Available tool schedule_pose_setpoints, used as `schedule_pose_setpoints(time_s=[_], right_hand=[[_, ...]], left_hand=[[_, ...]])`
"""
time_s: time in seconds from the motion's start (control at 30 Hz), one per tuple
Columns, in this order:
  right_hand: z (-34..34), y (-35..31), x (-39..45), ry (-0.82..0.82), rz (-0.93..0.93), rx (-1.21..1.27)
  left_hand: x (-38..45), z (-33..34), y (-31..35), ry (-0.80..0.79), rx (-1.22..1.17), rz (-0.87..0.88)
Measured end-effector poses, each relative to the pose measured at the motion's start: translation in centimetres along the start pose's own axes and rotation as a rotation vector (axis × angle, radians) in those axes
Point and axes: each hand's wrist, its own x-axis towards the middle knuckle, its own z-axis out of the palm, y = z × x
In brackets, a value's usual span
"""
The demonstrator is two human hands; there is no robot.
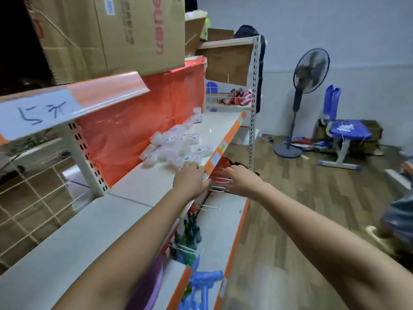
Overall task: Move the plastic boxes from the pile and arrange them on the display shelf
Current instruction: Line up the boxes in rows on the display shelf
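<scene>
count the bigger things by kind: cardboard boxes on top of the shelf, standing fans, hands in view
cardboard boxes: at least 2; more further back are too hidden to count
standing fans: 1
hands: 2, left hand and right hand
total: 5

Blurred red lettering, unreadable, on cardboard box (107,34); handwritten shelf label (40,113) illegible.

A white display shelf (156,184) with orange edging bears heaped plastic boxes (176,145).

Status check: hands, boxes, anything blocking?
Left hand open, on shelf edge. Right hand open, holding nothing. Plastic boxes piled just ahead. Nothing blocking.
</scene>
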Motion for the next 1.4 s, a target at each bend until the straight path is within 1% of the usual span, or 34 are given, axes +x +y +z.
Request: schedule_pose_setpoints(time_s=[0.17, 0.33, 0.47, 0.67, 0.77, 1.03, 1.23, 1.4], right_hand=[[-0.9, 4.6, 6.8, 0.012, -0.012, -0.016], [-2.7, 9.2, 15.8, 0.009, -0.022, -0.007], [-4.3, 12.5, 22.5, 0.032, -0.035, 0.014], [-4.4, 17.8, 30.0, 0.016, -0.072, 0.022], [-3.6, 20.0, 34.6, -0.002, -0.108, 0.038], [-1.6, 24.0, 48.7, -0.086, -0.313, 0.021], [-0.5, 24.7, 57.0, -0.142, -0.443, 0.007], [1.0, 23.8, 61.5, -0.18, -0.498, 0.012]], left_hand=[[9.0, 1.3, 0.6, 0.04, 0.012, 0.003], [18.7, 2.0, -0.2, 0.02, 0.015, 0.0], [26.1, 1.7, -2.3, 0.044, 0.019, -0.051], [34.5, 3.6, -3.9, 0.0, -0.021, -0.132], [37.9, 4.8, -4.8, 0.005, -0.048, -0.199], [46.6, 8.2, -7.8, 0.012, -0.125, -0.451], [50.5, 10.0, -9.8, 0.032, -0.183, -0.611], [52.5, 11.0, -10.8, 0.061, -0.226, -0.733]])
